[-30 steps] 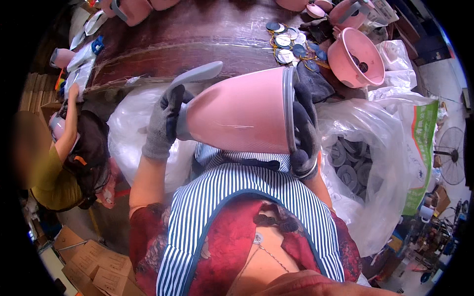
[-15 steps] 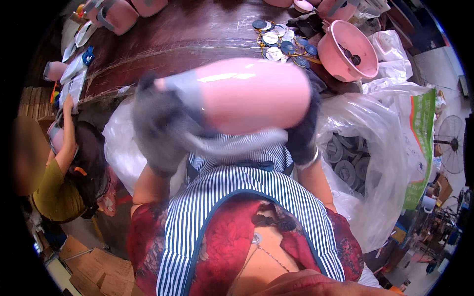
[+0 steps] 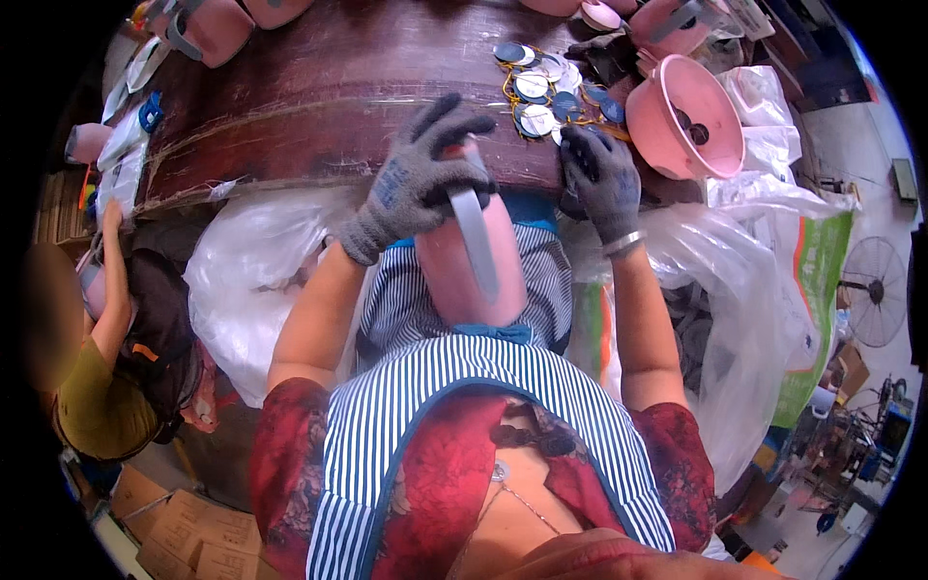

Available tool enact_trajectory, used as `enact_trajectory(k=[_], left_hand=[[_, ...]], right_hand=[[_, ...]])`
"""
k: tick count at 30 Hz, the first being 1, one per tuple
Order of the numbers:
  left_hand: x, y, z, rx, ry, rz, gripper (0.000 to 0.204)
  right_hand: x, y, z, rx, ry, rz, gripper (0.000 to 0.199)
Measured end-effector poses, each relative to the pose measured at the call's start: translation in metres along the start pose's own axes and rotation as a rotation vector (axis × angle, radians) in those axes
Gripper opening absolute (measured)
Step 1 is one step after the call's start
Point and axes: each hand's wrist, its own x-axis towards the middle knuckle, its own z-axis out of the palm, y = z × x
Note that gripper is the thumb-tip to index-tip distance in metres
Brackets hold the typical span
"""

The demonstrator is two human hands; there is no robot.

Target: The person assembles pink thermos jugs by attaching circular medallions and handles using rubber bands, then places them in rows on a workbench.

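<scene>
A pink jug (image 3: pixel 498 261) with a grey handle stands slightly tilted in my lap, against the striped apron. My left hand (image 3: pixel 418 184), in a grey knitted glove, grips the jug around its top near the handle; its index finger sticks out over the table. Over at the table's near edge, my right hand (image 3: pixel 604 179), gloved too, has its fingers curled at a pile of round blue and white tags (image 3: pixel 536 87) with yellow cords. Whatever is between those fingertips is hidden.
Beside the tags stands a pink basin (image 3: pixel 643 126) with a few dark round pieces inside. An open plastic sack (image 3: pixel 744 290) of grey round parts is at my right. More pink jugs (image 3: pixel 215 34) line the far table edge. A co-worker (image 3: pixel 106 387) sits at the left.
The jug has gone from lying sideways between both hands to standing in my lap. My right hand has let go of it and moved to the tags; my left now grips its top.
</scene>
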Motion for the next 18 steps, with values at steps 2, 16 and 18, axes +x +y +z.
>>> enact_trajectory(k=[2,16,18], left_hand=[[0.005,-0.002,0.007,-0.186,-0.020,0.025,0.028],[-0.034,0.056,0.047,-0.203,0.531,-0.503,0.058],[-0.036,0.053,0.052,-0.333,0.561,-0.566,0.058]], right_hand=[[0.031,0.023,0.024,-0.112,-0.044,-0.026,0.033],[0.053,0.042,0.065,-0.214,-0.115,-0.053,0.051],[0.053,0.047,0.070,-0.248,-0.134,-0.051,0.051]])
